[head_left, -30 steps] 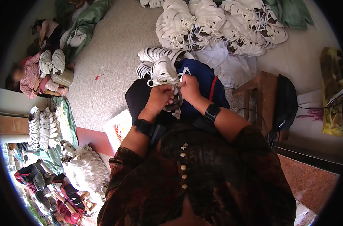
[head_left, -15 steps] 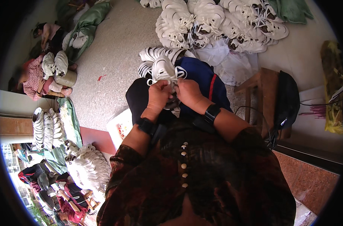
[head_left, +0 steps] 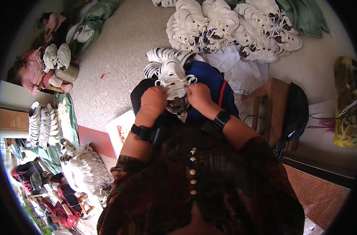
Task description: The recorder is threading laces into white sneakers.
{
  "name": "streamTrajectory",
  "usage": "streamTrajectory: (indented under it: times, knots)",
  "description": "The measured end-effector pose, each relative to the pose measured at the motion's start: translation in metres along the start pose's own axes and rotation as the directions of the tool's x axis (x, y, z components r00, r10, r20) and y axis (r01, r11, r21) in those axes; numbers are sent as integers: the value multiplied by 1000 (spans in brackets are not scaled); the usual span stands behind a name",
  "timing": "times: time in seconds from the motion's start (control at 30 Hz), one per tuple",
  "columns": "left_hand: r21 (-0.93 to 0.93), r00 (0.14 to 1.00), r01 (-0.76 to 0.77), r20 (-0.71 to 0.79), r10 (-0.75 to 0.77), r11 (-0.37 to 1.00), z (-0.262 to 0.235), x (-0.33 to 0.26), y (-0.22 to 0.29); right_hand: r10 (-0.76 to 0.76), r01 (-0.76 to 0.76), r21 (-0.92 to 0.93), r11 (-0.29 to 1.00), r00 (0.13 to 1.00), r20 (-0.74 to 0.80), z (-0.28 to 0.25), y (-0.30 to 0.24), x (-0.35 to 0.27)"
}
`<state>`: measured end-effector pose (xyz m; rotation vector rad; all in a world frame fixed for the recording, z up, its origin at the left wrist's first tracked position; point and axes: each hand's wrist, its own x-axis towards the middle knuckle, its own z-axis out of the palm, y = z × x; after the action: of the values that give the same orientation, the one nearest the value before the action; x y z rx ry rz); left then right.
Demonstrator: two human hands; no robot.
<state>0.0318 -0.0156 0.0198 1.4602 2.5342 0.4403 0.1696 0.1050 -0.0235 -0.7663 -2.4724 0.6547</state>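
At frame centre my left hand pinches the near edge of the white sandal lying on my lap; my right hand pinches its other side. I'd keep both pinches tight and level, so the straps stay untangled.

A shoe sits between both hands; a shoe pile lies beyond them, a stool to their right.

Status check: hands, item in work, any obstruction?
Both hands, left hand and right hand, gripping white sandal on lap. More sandals stacked just beyond. Nothing blocking.
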Motion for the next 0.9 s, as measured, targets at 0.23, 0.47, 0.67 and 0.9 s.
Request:
streamTrajectory:
  times: [0.23, 0.47, 0.67, 0.9]
  knots:
    - [-989, 929, 117, 76, -361, 93, -12, -32, -60, -126, 128, 9, 992, 987, -103, -11, -27, 10]
    - [-997, 865, -55, -77, -496, 59, 3, -19, -52, -92, -124, 505, 854, 920, 381, 13, -50, 34]
    - [-978, 928, 67, -12, -373, 196, 28, -6, -43, 108, -510, 545, 666, 788, 606, 27, -51, 28]
    - [-830, 942, 85, -114, -316, 552, 27, 6, -44, 124, -557, 557, 616, 767, 630, 22, -51, 30]
